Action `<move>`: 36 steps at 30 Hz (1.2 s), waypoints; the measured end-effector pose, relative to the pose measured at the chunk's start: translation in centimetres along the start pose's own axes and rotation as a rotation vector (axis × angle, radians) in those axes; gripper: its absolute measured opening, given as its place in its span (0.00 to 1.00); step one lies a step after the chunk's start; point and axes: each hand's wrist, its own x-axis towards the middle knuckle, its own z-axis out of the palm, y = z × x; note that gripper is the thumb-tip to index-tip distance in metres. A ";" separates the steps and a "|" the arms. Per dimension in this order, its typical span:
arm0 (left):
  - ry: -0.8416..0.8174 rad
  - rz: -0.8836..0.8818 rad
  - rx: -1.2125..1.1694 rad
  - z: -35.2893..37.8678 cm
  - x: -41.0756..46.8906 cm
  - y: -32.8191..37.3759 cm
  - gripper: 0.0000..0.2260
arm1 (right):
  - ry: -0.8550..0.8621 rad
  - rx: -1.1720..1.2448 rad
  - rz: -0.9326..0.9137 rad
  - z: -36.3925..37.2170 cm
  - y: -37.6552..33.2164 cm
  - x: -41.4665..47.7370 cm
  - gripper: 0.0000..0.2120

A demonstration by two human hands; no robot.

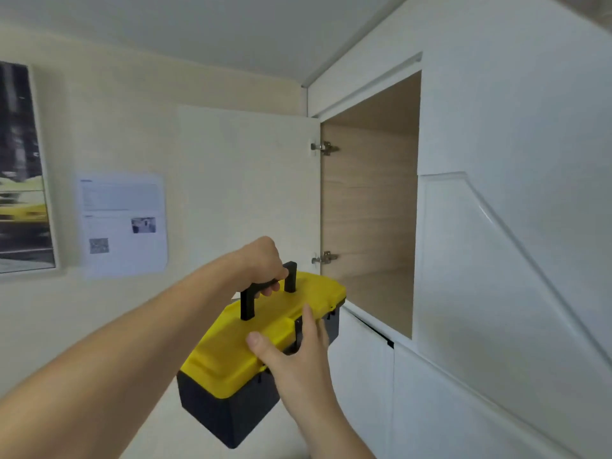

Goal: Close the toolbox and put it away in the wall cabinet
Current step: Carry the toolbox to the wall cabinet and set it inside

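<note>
The toolbox (228, 356) has a yellow lid, a black base and a black handle, and its lid is down. It hangs in the air at the lower middle, its far end at the front lip of the wall cabinet (371, 207). My left hand (263, 260) is shut around the black handle from above. My right hand (294, 356) lies flat against the near side of the toolbox by the front latch, thumb on the lid. The cabinet's wood-lined inside shows nothing in it, and its white door (248, 190) is swung wide to the left.
White cabinet fronts (503, 266) fill the wall to the right of and below the opening. On the cream wall at left hang a printed paper sheet (124, 225) and a framed picture (23, 170).
</note>
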 end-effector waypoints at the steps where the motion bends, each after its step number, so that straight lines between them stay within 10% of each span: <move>1: -0.010 0.014 -0.006 0.9 2.2 0.7 0.12 | 0.018 -0.015 -0.002 -1.0 0.6 2.1 0.56; 20: -0.319 0.229 -0.181 15.5 38.2 12.9 0.09 | 0.496 -0.255 0.060 -15.2 11.8 35.5 0.47; 36: -0.523 0.324 -0.299 26.4 48.4 18.2 0.10 | 0.800 -0.345 0.208 -21.0 15.2 41.9 0.30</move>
